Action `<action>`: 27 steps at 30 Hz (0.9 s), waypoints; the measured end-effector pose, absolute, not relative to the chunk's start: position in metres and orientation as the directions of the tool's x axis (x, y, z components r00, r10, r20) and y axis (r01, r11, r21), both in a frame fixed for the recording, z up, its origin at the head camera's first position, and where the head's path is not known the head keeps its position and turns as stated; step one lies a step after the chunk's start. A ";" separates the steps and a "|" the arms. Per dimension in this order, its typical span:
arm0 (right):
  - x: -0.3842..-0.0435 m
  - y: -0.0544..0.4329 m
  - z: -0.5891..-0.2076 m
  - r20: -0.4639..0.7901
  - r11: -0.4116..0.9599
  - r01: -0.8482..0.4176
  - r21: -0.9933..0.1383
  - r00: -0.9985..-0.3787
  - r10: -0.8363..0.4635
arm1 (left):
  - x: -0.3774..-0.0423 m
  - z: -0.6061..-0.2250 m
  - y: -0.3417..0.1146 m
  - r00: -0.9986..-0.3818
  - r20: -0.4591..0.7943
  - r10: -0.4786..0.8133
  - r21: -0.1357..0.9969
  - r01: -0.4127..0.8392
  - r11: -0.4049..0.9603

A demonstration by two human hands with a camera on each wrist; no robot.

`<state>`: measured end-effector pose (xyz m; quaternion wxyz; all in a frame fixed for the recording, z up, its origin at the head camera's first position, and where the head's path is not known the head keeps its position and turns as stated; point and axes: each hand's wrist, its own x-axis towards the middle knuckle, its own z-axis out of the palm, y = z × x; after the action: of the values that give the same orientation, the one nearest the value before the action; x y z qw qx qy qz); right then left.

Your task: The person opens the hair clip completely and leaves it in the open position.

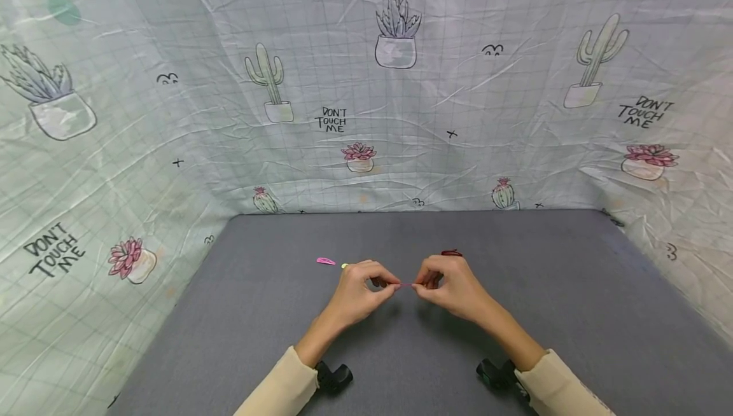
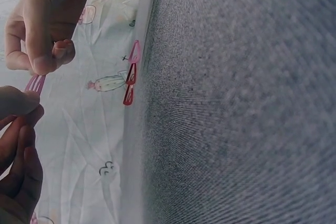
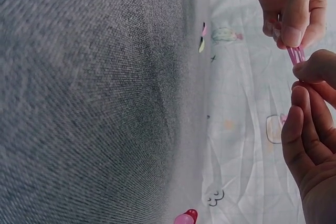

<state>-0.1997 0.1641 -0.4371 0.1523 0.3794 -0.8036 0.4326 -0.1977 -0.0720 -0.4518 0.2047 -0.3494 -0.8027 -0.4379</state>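
Observation:
Between the two hands is a pink snap hair clip (image 3: 296,54), held by its two ends above the table. My left hand (image 1: 356,291) pinches one end between thumb and fingers. At the opposite end the thumb and fingertips of my right hand (image 1: 449,282) grip it. A pink clip (image 1: 326,261) lies on the table beyond the left hand, beside a yellow clip (image 1: 344,266) that this hand partly covers. Behind the right hand sits a red clip (image 1: 451,252), partly hidden. The left wrist view shows another pink clip (image 2: 135,52) near red clips (image 2: 128,94).
The grey table (image 1: 258,314) extends around both hands. A pale sheet with printed plants (image 1: 395,117) hangs along its back and sides. Dark wrist devices (image 1: 334,378) are on both wrists, below light sleeves (image 1: 280,387).

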 end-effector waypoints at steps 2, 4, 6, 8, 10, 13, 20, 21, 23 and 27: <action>-0.200 0.164 -0.438 0.570 0.335 -0.739 -0.584 -0.667 -0.480 | -0.197 -0.452 -0.072 -0.677 0.632 0.378 0.571 0.736 0.364; -0.200 0.164 -0.439 0.567 0.333 -0.737 -0.588 -0.670 -0.479 | -0.197 -0.452 -0.071 -0.685 0.624 0.376 0.582 0.729 0.360; -0.200 0.164 -0.439 0.565 0.333 -0.733 -0.593 -0.673 -0.477 | -0.197 -0.452 -0.071 -0.695 0.613 0.376 0.596 0.719 0.358; -0.199 0.164 -0.439 0.563 0.333 -0.731 -0.596 -0.676 -0.475 | -0.196 -0.452 -0.071 -0.703 0.604 0.376 0.608 0.711 0.354; -0.199 0.165 -0.439 0.562 0.335 -0.729 -0.597 -0.678 -0.473 | -0.196 -0.451 -0.070 -0.709 0.597 0.375 0.614 0.705 0.355; -0.200 0.165 -0.439 0.563 0.335 -0.729 -0.597 -0.678 -0.473 | -0.197 -0.452 -0.070 -0.708 0.598 0.375 0.617 0.705 0.348; -0.201 0.165 -0.441 0.572 0.329 -0.733 -0.595 -0.674 -0.467 | -0.197 -0.451 -0.069 -0.710 0.599 0.370 0.627 0.703 0.335; -0.201 0.165 -0.441 0.573 0.328 -0.733 -0.596 -0.674 -0.466 | -0.197 -0.451 -0.070 -0.712 0.598 0.368 0.629 0.702 0.335; -0.201 0.165 -0.441 0.574 0.322 -0.734 -0.599 -0.673 -0.466 | -0.196 -0.451 -0.070 -0.716 0.594 0.366 0.632 0.697 0.338; -0.201 0.165 -0.442 0.574 0.315 -0.733 -0.602 -0.672 -0.467 | -0.195 -0.451 -0.070 -0.720 0.589 0.366 0.634 0.693 0.343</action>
<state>-0.2007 0.1648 -0.4416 0.1484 0.3766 -0.7972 0.4480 -0.1953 -0.0699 -0.4510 0.1747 -0.3308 -0.8005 -0.4682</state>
